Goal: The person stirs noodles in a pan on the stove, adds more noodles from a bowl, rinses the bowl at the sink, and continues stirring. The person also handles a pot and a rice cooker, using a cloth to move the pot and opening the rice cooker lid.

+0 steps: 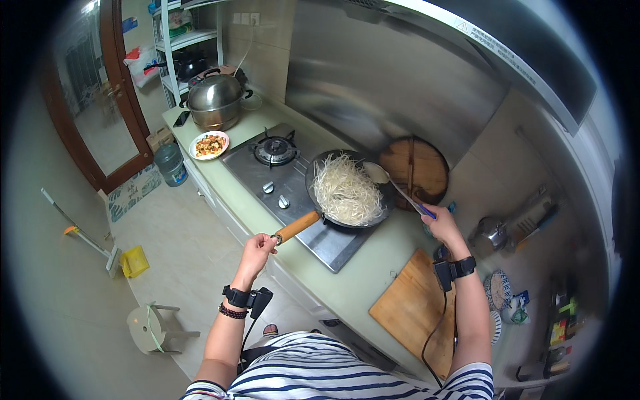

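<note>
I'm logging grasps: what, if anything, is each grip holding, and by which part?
The left grip holds the wok at the free end of its wooden handle; the right grip holds the cooking utensil by its blue-purple handle end.

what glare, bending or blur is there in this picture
Head view: soft streaky glare on the steel backsplash; head view again, the range hood bends along the dark round rim; also in the head view, the pale strands in the wok read fairly clear, while the packets at far right look softer.
</note>
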A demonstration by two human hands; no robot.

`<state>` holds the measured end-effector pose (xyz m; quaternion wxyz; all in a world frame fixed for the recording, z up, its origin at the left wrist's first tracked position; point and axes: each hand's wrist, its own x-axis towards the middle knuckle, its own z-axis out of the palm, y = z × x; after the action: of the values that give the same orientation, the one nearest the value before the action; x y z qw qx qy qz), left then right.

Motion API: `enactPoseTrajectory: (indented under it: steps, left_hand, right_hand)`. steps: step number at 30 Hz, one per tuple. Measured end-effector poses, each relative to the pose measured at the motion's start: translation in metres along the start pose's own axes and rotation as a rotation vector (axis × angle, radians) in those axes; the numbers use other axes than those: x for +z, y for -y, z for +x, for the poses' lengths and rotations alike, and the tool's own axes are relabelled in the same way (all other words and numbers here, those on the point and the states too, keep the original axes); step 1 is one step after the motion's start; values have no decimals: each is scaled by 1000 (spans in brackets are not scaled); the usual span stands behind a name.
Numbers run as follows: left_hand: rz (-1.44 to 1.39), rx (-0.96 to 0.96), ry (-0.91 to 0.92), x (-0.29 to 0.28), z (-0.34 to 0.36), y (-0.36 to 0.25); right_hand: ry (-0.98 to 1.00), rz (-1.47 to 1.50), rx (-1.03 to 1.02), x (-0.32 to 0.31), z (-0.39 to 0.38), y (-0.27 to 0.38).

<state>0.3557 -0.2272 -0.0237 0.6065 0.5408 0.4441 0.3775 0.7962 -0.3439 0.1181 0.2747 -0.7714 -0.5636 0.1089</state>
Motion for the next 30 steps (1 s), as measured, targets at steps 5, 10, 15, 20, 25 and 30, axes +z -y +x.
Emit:
enactPoseTrajectory:
  steps: [5,10,15,20,25,30]
  left_hand:
    - [35,29,-36,0,-2,-1]
    - [36,16,-39,0,-3,-2]
    - [37,-1,-49,0,-5,1]
    - [30,1,-46,-1,-3,6]
    - [15,2,-25,-2,-2,8]
    - [-19,7,-4,-3,-1,6]
  right_hand:
    - [196,453,579,3,34,-49]
    - [602,972,1022,3,74,-85]
    - [789,1206,1087,44,85,-95]
    - [621,855,659,36,62,-71]
    - [475,469,392,9,24,-44]
    - [225,25,-161,8,-4,-24]
